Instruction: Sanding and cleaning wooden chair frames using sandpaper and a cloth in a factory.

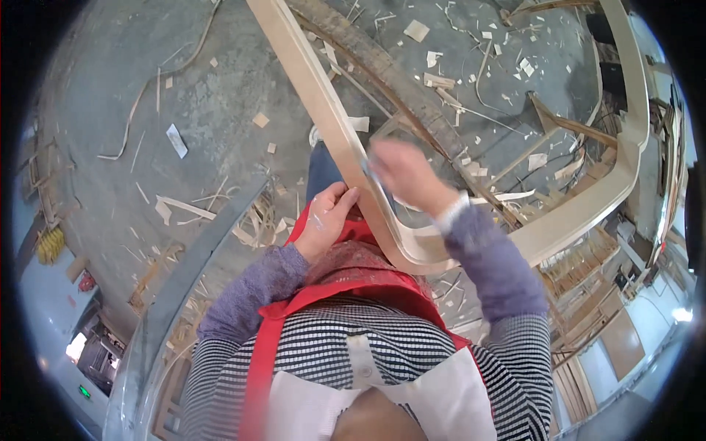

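Centre of frame: curved pale wooden frame piece [346, 140], running from top centre down to a bend at mid-frame. Left hand [327, 217] — fingers curled against its left edge. Right hand [404, 173] — blurred, fingers closed around a thin tool [370, 175] on the wood. Lower left: small green sign [85, 392].

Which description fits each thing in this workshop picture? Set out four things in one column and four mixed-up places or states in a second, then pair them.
Things
1. left hand
2. right hand
3. curved wooden frame piece
4. wood shavings

Descriptions
A. scattered over the grey floor
B. blurred, against the frame's inner side
C. pale, bent in a tight curve near the person's chest
D. gripping the frame's outer edge, over the red apron

Pairs: 1-D, 2-B, 3-C, 4-A
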Motion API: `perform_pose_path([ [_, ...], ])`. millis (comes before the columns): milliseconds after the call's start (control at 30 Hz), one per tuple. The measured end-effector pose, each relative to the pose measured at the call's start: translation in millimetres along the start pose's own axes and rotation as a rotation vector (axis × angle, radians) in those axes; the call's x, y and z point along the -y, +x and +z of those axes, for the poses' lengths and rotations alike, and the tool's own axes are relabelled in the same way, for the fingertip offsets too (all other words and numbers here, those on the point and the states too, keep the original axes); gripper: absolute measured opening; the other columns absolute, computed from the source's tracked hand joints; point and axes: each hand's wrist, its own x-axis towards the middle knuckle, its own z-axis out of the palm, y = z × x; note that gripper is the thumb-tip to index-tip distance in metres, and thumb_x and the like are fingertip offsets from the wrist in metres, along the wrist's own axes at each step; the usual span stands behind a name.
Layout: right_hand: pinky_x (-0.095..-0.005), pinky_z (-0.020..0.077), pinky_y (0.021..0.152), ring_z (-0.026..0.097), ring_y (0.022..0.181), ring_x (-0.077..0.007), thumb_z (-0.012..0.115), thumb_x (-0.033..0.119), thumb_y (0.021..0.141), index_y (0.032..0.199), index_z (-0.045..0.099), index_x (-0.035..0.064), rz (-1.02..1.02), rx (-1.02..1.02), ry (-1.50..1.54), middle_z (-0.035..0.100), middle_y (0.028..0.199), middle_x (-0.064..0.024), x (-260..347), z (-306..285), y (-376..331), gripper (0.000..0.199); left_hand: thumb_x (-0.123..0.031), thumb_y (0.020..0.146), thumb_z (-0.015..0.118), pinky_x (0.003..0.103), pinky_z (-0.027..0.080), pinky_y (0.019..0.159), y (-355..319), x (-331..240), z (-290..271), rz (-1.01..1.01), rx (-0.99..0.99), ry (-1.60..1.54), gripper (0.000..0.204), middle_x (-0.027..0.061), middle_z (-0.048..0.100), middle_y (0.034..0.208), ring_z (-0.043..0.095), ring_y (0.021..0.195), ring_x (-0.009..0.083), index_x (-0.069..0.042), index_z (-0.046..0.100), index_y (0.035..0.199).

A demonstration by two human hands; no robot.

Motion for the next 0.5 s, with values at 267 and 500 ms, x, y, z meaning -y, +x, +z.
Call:
perform_pose_path([
  [267, -0.0452, 0.0470, 0.064, 0.058, 0.073, -0.0397, 0.064, 0.013, 0.085, 0.089, 0.055, 0.0026, 0.293, 0.210, -0.046, 0.057, 0.079, -0.0191, 29.2, -2.3, -141.7, 0.015, -0.018, 0.101, 0.053, 0.025, 0.048, 0.085, -0.8, -1.7, 7.1, 0.080, -0.031, 0.033, 0.027, 0.0039, 0.067, 0.100, 0.058, 0.092, 0.0082, 0.005, 0.062, 0.111],
  [500, -0.0479, 0.0466, 0.066, 0.058, 0.079, -0.0420, 0.062, 0.009, 0.087, 0.095, 0.056, 0.0015, 0.391, -0.104, 0.097, 0.058, 0.085, -0.0202, 25.6, 32.9, -122.7, 0.013, -0.019, 0.102, 0.052, 0.025, 0.047, 0.085, -0.9, 0.2, 3.3, 0.063, -0.035, 0.042, 0.027, 0.0034, 0.066, 0.100, 0.057, 0.092, 0.0079, 0.005, 0.061, 0.111],
])
